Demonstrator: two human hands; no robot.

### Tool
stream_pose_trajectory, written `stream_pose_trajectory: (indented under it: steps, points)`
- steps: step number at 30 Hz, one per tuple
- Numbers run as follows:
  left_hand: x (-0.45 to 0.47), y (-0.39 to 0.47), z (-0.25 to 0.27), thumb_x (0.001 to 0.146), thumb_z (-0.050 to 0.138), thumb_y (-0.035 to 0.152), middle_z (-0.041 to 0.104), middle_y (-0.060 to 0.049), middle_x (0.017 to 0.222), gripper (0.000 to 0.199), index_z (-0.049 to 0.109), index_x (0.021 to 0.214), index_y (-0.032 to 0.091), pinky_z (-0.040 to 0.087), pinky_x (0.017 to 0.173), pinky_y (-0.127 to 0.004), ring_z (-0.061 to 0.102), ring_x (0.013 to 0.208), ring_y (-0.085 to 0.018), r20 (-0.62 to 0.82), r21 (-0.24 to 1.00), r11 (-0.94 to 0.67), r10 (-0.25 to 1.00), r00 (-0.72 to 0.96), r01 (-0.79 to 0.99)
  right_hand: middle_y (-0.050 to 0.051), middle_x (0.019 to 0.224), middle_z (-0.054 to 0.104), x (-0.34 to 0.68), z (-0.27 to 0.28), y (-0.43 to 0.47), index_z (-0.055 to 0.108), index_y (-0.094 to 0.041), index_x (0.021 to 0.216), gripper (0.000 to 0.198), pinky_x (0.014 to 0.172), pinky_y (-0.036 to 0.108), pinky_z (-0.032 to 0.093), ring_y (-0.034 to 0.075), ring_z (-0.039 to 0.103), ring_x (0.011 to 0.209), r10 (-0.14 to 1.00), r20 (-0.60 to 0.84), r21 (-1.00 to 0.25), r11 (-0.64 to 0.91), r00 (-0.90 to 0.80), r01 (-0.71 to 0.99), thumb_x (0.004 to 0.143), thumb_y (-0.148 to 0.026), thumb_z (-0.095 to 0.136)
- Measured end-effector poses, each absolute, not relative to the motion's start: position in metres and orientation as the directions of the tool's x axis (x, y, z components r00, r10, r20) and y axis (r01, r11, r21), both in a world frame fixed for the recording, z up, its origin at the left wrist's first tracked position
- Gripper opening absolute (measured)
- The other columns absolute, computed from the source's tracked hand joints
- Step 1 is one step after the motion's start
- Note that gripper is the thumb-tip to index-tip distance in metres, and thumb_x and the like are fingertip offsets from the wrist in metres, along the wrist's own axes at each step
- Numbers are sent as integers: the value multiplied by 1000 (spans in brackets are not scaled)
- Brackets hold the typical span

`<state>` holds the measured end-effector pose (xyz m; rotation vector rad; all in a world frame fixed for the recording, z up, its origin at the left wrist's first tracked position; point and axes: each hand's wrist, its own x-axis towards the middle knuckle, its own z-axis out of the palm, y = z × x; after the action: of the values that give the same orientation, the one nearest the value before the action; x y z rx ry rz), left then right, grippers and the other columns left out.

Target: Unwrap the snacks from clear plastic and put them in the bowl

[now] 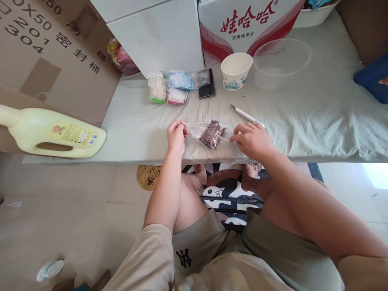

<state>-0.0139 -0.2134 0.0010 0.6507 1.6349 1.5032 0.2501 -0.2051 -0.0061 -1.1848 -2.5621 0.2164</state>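
Note:
A small dark brown packet (210, 136) lies on the cloth-covered surface, inside or under a clear plastic bag (194, 128). At the bag's left end, my left hand (176, 136) is closed, pinching the film between thumb and fingers. My right hand (254, 140) is at the opposite side, its fingertips pinched on the film's right edge. Just behind that hand rests a white pen-like tool (246, 114) with a dark tip, partly hidden by the fingers.
Several small wrapped packs (168, 87) sit beside a dark phone (207, 85). Behind are a paper cup (236, 70), a clear plastic bowl (281, 64) and a red-and-white carton (242, 26). A yellow bottle (54, 131) lies left, against a large cardboard box (57, 52).

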Motion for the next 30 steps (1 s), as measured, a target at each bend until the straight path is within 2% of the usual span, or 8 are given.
stream_pose_trajectory:
  steps: [2, 5, 9, 13, 18, 21, 24, 30]
  points:
    - [-15, -213, 4, 78, 55, 13, 54, 5, 63, 9, 56, 73, 21, 30, 46, -20, 46, 48, -7, -227, 972, 149, 810, -541, -184, 9, 103, 70, 254, -7, -205, 78, -25, 80, 30, 79, 43, 38, 27, 56, 94, 816, 265, -278, 576, -514, 769, 84, -11, 52]
    - [-12, -218, 4, 80, 65, 23, 51, 5, 60, 12, 60, 71, 20, 30, 49, -21, 44, 51, -8, -177, 977, 211, 884, -433, 30, 11, 107, 70, 250, 1, -207, 76, -24, 87, 32, 84, 44, 44, 28, 59, 98, 829, 388, -387, 543, -403, 746, 89, -14, 45]
    - [-3, -228, 3, 74, 72, 20, 53, 4, 60, 16, 60, 63, 18, 34, 55, -21, 46, 57, -9, -161, 934, 214, 967, -198, 285, 11, 118, 70, 230, 14, -214, 68, -22, 111, 33, 94, 42, 47, 26, 62, 111, 730, 393, -474, 682, -559, 557, 94, -21, 40]
    - [7, -231, 7, 79, 66, 27, 66, 1, 75, 16, 56, 69, 20, 42, 59, -21, 60, 66, -12, -295, 954, 299, 934, -203, -12, 8, 81, 71, 208, 14, -219, 64, -22, 113, 32, 76, 37, 47, 26, 67, 83, 808, 46, -485, 532, -587, 694, 100, -36, 39]
    - [20, -226, 17, 76, 60, 23, 75, -4, 89, 12, 49, 80, 22, 50, 64, -23, 69, 73, -14, -473, 823, 386, 872, -127, -417, 12, 99, 73, 201, 7, -217, 59, -21, 104, 33, 74, 39, 49, 30, 68, 92, 963, -61, -689, 150, -263, 709, 94, -51, 49]
    - [34, -224, 24, 75, 58, 21, 77, -9, 96, 9, 50, 78, 21, 52, 64, -24, 72, 76, -18, -504, 722, 446, 863, 39, -529, 14, 104, 71, 204, -1, -213, 55, -21, 109, 51, 77, 43, 53, 34, 68, 99, 976, -68, -799, 73, -209, 597, 79, -60, 67]
    - [46, -221, 31, 74, 56, 20, 78, -13, 98, 4, 52, 72, 20, 51, 60, -26, 73, 76, -20, -519, 626, 497, 841, 155, -601, 9, 100, 71, 211, -6, -207, 55, -24, 107, 50, 73, 43, 56, 29, 69, 91, 956, -93, -934, 13, -278, 357, 71, -55, 74]
    - [31, -205, 31, 77, 49, 17, 73, -7, 73, 18, 47, 60, 18, 35, 42, -18, 60, 50, -10, -527, 503, 229, 846, -85, -833, 3, 94, 69, 229, 1, -209, 54, -27, 113, 55, 63, 38, 57, 23, 68, 79, 920, -264, -961, -276, -289, 1, 70, -55, 75]
